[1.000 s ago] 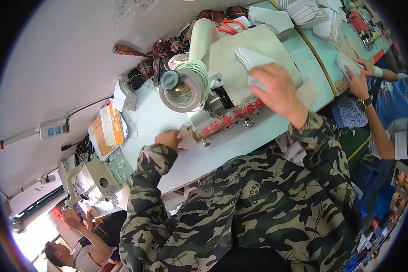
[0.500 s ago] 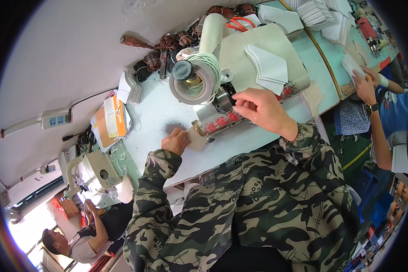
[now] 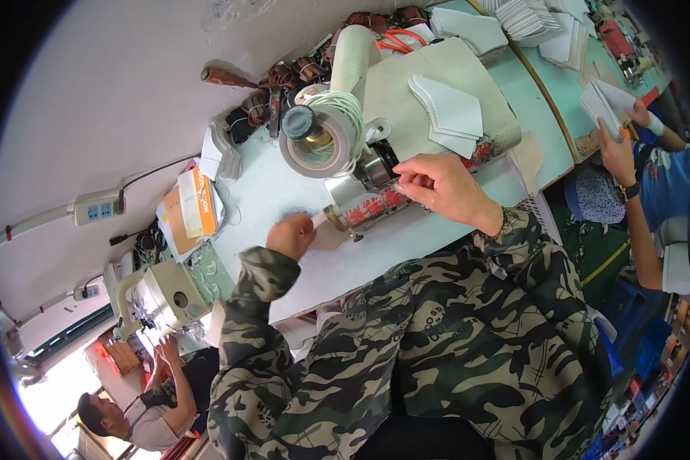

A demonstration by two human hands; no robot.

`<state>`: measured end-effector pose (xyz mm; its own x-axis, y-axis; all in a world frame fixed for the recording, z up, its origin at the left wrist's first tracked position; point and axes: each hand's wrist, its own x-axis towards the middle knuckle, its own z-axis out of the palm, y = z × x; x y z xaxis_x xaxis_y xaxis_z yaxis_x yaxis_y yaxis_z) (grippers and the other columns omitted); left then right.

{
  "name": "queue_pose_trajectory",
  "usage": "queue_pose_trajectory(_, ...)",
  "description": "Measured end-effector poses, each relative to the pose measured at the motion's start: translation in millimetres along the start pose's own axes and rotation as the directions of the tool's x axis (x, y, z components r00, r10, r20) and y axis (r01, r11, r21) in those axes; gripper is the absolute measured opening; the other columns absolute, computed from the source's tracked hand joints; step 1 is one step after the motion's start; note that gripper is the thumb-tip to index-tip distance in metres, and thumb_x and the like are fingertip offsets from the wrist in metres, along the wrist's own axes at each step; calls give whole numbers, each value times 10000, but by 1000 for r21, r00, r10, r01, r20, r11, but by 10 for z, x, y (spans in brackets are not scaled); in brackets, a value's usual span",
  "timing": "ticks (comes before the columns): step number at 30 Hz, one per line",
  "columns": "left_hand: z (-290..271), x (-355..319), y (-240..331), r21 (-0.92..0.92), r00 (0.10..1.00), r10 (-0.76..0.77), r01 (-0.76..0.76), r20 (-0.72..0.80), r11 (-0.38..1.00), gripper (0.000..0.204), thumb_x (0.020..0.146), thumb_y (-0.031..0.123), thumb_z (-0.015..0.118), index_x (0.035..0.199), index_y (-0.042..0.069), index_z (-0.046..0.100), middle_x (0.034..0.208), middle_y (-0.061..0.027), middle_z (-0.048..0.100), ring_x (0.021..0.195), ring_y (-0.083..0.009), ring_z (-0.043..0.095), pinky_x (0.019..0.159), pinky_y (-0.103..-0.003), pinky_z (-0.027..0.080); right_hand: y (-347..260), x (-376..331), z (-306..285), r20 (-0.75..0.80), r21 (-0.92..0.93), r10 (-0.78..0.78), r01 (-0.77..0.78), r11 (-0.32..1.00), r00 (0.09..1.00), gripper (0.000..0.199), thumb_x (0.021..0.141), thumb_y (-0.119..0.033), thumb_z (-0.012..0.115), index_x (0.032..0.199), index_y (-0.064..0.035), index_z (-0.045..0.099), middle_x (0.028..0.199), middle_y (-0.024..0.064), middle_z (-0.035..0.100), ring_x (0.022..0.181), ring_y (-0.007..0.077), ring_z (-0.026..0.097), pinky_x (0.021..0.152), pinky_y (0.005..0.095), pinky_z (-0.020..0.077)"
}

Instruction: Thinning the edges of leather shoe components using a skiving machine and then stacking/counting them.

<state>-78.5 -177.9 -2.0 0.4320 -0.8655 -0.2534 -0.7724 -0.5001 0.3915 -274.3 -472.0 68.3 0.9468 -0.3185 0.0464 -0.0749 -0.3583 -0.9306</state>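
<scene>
The small metal machine [image 3: 376,201] with the red-patterned roller lies on the pale desk [image 3: 360,261], its long axis running from lower left to upper right between my two hands. My right hand [image 3: 441,188] is on its upper right end, fingers [image 3: 410,180] bunched narrow against the roller; whether they pinch a piece of material there I cannot tell, since the hand covers that spot. My left hand [image 3: 290,236] sits at the lower left end, curled into a loose fist, and seems to nip a small white tab [image 3: 317,220] that sticks out towards the machine's mouth. So the machine lies right of the left hand and left of the right one, and the right hand is the closer, already touching it.

Just above stands a big spool of tape [image 3: 318,142] wound with white cord. Beyond it a fan of white cut pieces [image 3: 448,111] rests on a beige board [image 3: 406,92]. At the far right another person's hands [image 3: 617,146] hold a stack of white pieces; another person sits at a sewing machine [image 3: 165,295] lower left.
</scene>
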Motion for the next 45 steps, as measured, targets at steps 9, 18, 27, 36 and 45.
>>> queue_pose_trajectory(9,-831,890,822,-638,934,2,241,356,732,156,836,122,635,948,16,656,752,-21,604,681,-107,575,620,-277,472,-107,110,-93,11,-51,-20,21,998,1000,238,801,-117,702,998,1,641,803,117,668,689,235,650,636,317,506)
queue_pose_trajectory(18,-558,920,780,-508,995,-48,87,90,857,272,880,280,609,876,14,666,640,-75,613,574,-178,578,568,-339,459,9,251,-190,150,-453,63,12,892,987,292,761,-167,670,1031,-59,652,899,143,649,860,328,612,751,421,490)
queue_pose_trajectory(27,350,225,31,373,986,-87,28,143,928,175,849,284,614,988,179,634,936,-49,627,766,-294,663,629,-435,524,19,26,-676,-265,-745,-255,-30,666,930,629,640,-277,811,1183,-72,567,1231,127,547,1154,320,485,977,458,350)
queue_pose_trajectory(36,387,51,-38,133,962,109,-77,-251,988,170,764,227,690,886,149,601,863,-30,587,733,-242,650,541,-358,521,330,268,-629,-313,-753,-190,-121,647,931,775,632,-350,833,1264,-37,511,1307,179,492,1222,347,449,1009,455,333)
queue_pose_trajectory(45,176,140,-37,82,944,-206,191,256,978,284,745,266,734,951,91,649,951,-91,618,861,-331,630,768,-441,506,-191,10,55,-28,-30,-10,9,1000,1000,475,764,-242,761,1146,-10,597,942,123,663,791,254,647,726,351,514)
